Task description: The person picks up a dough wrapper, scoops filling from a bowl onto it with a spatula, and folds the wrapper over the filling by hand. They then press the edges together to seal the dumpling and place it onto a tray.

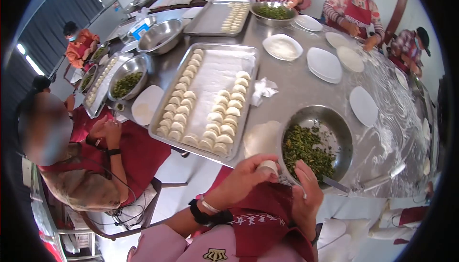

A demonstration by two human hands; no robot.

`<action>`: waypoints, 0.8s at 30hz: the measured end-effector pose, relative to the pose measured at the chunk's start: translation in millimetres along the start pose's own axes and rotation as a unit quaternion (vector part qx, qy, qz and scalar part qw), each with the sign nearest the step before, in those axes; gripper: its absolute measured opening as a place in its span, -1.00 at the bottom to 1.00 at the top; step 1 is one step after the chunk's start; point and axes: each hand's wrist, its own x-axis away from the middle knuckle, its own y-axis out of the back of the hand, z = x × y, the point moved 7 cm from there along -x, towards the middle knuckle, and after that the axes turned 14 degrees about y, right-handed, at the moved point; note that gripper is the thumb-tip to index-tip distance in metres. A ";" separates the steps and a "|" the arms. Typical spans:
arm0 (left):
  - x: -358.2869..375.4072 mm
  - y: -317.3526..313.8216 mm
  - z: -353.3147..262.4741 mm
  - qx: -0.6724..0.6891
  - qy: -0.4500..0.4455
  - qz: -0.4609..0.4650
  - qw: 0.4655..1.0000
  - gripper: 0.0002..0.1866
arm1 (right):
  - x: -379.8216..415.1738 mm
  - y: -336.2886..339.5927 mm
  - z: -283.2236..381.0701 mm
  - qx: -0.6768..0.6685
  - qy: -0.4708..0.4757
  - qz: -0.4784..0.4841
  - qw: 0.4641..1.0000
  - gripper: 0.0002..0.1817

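Note:
My left hand (241,178), near the front edge of the table, is closed on a pale dumpling (268,167) held between thumb and fingers. To its right is my right hand (307,192), raised with the palm turned inward and its fingers partly curled; whether anything small lies in it is hard to make out. Just beyond both hands stands a steel bowl (346,142) of chopped green filling (306,149), with a flat tool (336,183) at its near rim. Left of the bowl, a metal tray (158,114) carries rows of white dumplings (222,111).
A co-worker (91,166) sits close on the left; others work across the table. White plates (324,65), a crumpled tissue (263,91), a second tray (205,18) and more bowls (160,36) stand farther back. Flour (397,133) covers the right side.

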 end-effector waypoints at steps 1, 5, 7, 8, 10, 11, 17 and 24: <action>4.8 16.5 -7.0 -0.006 -0.019 -0.023 1.000 -0.60 | 5.4 4.3 -2.2 0.000 -0.013 -0.004 1.000 -0.67; 11.4 111.4 -34.4 -0.165 -0.092 -0.145 0.971 -0.60 | 17.6 19.4 -2.6 -0.001 -0.070 -0.028 0.997 -0.76; 23.3 153.7 -60.6 -0.266 -0.115 -0.249 0.924 -0.60 | 27.2 23.4 -7.5 0.004 -0.081 -0.041 0.996 -0.77; 30.0 172.0 -73.3 -0.324 -0.117 -0.303 0.889 -0.60 | 30.8 23.3 -8.9 0.001 -0.088 -0.042 0.995 -0.77; 32.4 207.7 -85.7 -0.409 -0.126 -0.357 0.830 -0.60 | 36.4 23.5 -10.3 -0.004 -0.102 -0.046 0.994 -0.78; 31.8 221.7 -88.7 -0.450 -0.130 -0.381 0.797 -0.60 | 38.2 22.4 -10.3 -0.006 -0.108 -0.043 0.993 -0.78; 11.0 259.6 -76.3 -0.548 -0.087 -0.360 0.750 -0.63 | 43.8 15.5 -9.5 -0.010 -0.116 -0.024 0.993 -0.80; -2.1 262.8 -61.9 -0.567 -0.068 -0.324 0.754 -0.64 | 41.0 15.0 -7.3 -0.019 -0.129 -0.021 0.991 -0.81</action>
